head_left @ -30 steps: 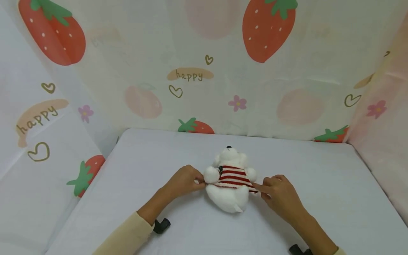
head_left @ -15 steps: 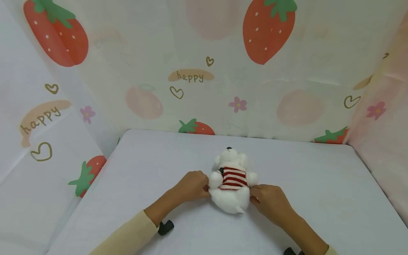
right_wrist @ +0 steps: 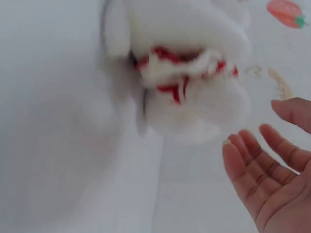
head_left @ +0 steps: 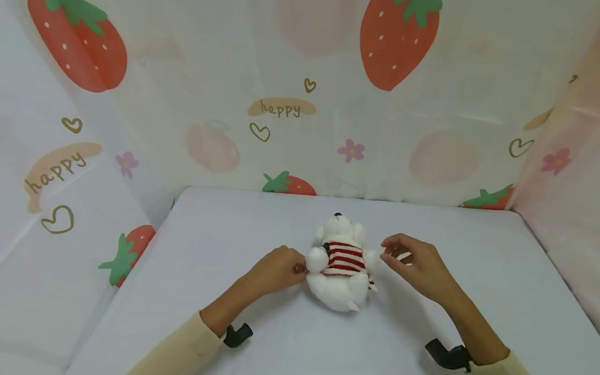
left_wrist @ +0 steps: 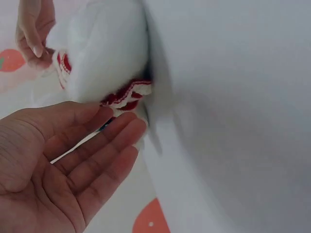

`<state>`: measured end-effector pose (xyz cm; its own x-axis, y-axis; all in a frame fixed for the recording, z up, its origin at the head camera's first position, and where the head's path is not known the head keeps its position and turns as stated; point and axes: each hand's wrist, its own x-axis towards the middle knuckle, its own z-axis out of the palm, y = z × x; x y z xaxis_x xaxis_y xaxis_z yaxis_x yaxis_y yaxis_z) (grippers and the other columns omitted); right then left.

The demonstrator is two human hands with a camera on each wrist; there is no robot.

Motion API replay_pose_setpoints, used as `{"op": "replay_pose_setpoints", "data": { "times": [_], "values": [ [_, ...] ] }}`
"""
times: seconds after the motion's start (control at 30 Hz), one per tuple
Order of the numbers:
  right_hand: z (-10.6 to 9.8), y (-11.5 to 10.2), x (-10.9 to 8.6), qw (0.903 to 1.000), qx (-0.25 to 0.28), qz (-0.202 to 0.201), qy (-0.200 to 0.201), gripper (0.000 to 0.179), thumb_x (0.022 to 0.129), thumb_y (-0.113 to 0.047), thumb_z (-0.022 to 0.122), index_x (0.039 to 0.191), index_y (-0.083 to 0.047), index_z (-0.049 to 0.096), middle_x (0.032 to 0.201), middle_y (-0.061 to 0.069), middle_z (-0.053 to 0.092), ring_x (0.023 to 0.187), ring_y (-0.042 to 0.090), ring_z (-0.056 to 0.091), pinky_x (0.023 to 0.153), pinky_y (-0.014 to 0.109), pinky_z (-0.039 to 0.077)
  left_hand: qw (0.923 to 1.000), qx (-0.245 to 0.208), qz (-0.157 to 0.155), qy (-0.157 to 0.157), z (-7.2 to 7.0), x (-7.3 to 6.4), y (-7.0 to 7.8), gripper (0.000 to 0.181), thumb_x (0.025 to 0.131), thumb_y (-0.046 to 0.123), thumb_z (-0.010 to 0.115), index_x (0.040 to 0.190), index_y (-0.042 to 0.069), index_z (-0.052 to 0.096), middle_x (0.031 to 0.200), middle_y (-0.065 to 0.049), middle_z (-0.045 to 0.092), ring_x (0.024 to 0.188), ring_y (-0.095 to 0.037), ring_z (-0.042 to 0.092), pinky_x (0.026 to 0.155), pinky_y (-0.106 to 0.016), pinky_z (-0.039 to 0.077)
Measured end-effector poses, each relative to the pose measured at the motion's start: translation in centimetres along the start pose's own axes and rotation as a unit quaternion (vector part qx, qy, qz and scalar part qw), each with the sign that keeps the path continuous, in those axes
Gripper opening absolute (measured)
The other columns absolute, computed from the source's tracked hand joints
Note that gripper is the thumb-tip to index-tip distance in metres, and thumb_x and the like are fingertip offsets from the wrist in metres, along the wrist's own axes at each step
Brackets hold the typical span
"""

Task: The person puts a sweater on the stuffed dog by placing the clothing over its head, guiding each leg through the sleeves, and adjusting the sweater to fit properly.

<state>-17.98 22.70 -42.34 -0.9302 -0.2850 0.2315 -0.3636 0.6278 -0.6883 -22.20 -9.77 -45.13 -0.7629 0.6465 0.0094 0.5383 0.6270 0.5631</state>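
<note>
A white plush bear (head_left: 335, 294) with a black nose lies on the table, its head toward the back. It wears a red-and-white striped knit sweater (head_left: 346, 259). At the bear's left side, my left hand (head_left: 277, 270) pinches the hem of the sweater (left_wrist: 130, 96) between thumb and index finger; the other fingers extend loosely in the left wrist view. My right hand (head_left: 419, 266) is off the bear, just right of its arm, with fingers relaxed and apart and nothing between them. The sweater's right corner sticks out past the bear's side.
A white-covered table (head_left: 225, 224) extends around the bear. Behind it hangs a cloth backdrop (head_left: 211, 78) printed with strawberries. Black wrist-mounted devices (head_left: 447, 355) show below both forearms.
The right hand has let go of the sweater hem and moved up and away to the right. The left hand stays at the bear's side. The sweater's right corner shows again.
</note>
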Motion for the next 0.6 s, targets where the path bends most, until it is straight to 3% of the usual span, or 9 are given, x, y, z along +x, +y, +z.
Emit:
{"op": "replay_pose_setpoints", "data": {
  "times": [0.13,0.27,0.37,0.5,0.6],
  "values": [
    [1.3,-0.3,0.9,0.9996,0.012,-0.008,-0.022,0.03,0.089,-0.008,0.078,0.116,-0.009,0.065,0.11,0.003,0.068,0.094,0.018,0.065,0.074,0.028,0.057,0.9999,-0.011,0.0,0.005,-0.4,0.0,0.4,0.007,0.091,0.005,0.072,0.094,0.009,0.077,0.084,0.004,0.073,0.074,-0.005,0.062,0.068,-0.023,0.051],
    [2.6,-0.3,1.3,0.9989,0.023,0.031,-0.025,0.024,0.088,-0.008,0.079,0.107,-0.01,0.065,0.103,0.002,0.068,0.092,0.018,0.064,0.071,0.026,0.057,0.9967,-0.063,-0.051,0.011,-0.9,-0.4,1.0,0.024,0.092,0.008,0.068,0.115,0.002,0.07,0.087,-0.001,0.075,0.075,-0.007,0.065,0.065,-0.027,0.052],
    [3.0,-0.3,1.4,0.9982,0.03,0.051,-0.011,0.021,0.086,-0.008,0.08,0.101,-0.011,0.064,0.095,0.001,0.066,0.088,0.017,0.063,0.071,0.026,0.056,0.9883,-0.119,-0.095,0.013,-1.4,-0.6,1.4,0.04,0.093,0.019,0.067,0.131,0.007,0.061,0.093,-0.001,0.075,0.083,-0.012,0.068,0.068,-0.031,0.053],
    [3.1,-0.3,1.3,0.9974,0.042,0.059,-0.003,0.018,0.085,-0.005,0.079,0.098,-0.012,0.067,0.092,0.001,0.066,0.08,0.016,0.063,0.067,0.026,0.054,0.9821,-0.153,-0.107,0.024,-1.4,-0.4,1.7,0.041,0.094,0.037,0.07,0.127,0.015,0.06,0.095,0.001,0.073,0.087,-0.013,0.069,0.072,-0.033,0.053],
    [3.3,-0.3,1.3,0.9971,0.05,0.057,-0.006,0.017,0.085,-0.003,0.076,0.099,-0.012,0.074,0.094,0.002,0.069,0.07,0.014,0.061,0.056,0.026,0.05,0.9825,-0.153,-0.097,0.042,-1.0,-0.1,1.7,0.036,0.094,0.035,0.072,0.121,0.012,0.063,0.091,0.0,0.072,0.076,-0.011,0.067,0.07,-0.032,0.052]
  ]
}}
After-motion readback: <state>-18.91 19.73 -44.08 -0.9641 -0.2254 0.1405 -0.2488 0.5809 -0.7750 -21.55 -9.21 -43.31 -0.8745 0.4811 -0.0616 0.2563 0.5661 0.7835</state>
